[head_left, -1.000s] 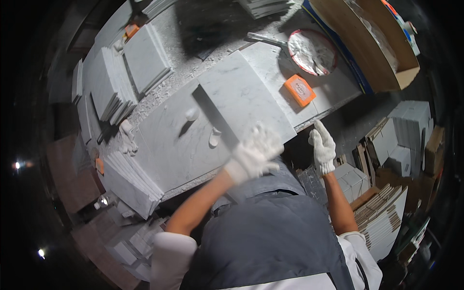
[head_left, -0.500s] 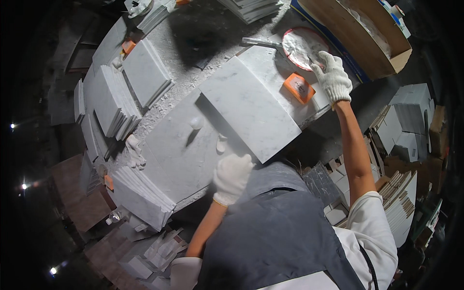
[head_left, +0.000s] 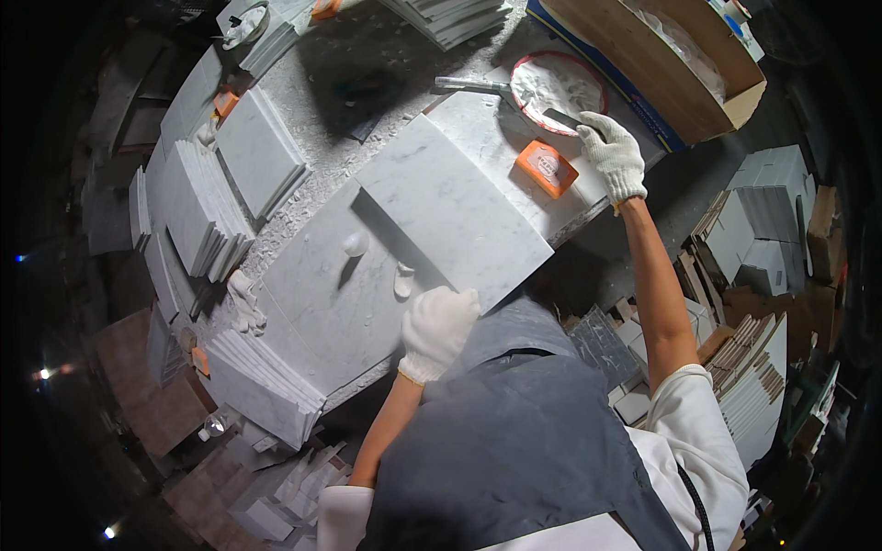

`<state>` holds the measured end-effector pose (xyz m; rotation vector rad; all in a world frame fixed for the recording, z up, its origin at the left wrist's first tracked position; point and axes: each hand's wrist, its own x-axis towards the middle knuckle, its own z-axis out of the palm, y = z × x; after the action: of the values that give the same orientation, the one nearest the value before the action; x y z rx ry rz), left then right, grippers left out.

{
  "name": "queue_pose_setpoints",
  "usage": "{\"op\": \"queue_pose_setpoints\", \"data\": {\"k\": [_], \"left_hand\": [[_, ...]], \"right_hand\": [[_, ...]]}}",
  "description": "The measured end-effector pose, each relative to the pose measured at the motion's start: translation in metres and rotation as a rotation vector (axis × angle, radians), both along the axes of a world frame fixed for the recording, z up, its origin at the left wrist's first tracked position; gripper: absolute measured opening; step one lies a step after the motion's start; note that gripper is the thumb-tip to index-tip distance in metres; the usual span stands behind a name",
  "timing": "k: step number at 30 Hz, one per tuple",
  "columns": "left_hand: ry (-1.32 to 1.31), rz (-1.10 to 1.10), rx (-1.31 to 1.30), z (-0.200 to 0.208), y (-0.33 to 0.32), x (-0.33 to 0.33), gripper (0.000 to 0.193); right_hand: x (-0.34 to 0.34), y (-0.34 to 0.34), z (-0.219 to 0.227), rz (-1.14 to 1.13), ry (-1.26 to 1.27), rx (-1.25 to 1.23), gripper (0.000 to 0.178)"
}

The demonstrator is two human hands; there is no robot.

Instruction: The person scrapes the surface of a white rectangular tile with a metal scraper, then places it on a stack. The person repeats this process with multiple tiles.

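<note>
Right hand (head_left: 614, 158) now reached to putty bowl (head_left: 558, 90), gripping knife (head_left: 562, 118); left hand (head_left: 439, 329) stays flat, open, on slab (head_left: 450, 207).

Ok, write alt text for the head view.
A person in white gloves leans over a marble workbench, right hand dipping a scraper into a red-rimmed bowl of white paste, left hand resting on a marble slab.

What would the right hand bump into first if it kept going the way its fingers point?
Most likely the round red-rimmed dish of white paste. The right hand points up and left, its fingertips already at the dish's near rim beside a dark tool; whether they touch is unclear.
</note>
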<state>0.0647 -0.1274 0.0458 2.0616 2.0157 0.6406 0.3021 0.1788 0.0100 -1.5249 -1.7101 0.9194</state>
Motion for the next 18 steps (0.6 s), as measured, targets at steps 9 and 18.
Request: {"op": "queue_pose_setpoints", "data": {"k": [9, 18], "left_hand": [[-0.079, -0.015, 0.029, -0.004, 0.004, -0.001, 0.01], [0.012, 0.021, 0.134, -0.027, -0.008, -0.004, 0.015]], "right_hand": [[-0.01, 0.006, -0.006, -0.043, 0.1, -0.229, 0.032], [-0.017, 0.0, 0.006, -0.106, 0.248, -0.306, 0.031]]}}
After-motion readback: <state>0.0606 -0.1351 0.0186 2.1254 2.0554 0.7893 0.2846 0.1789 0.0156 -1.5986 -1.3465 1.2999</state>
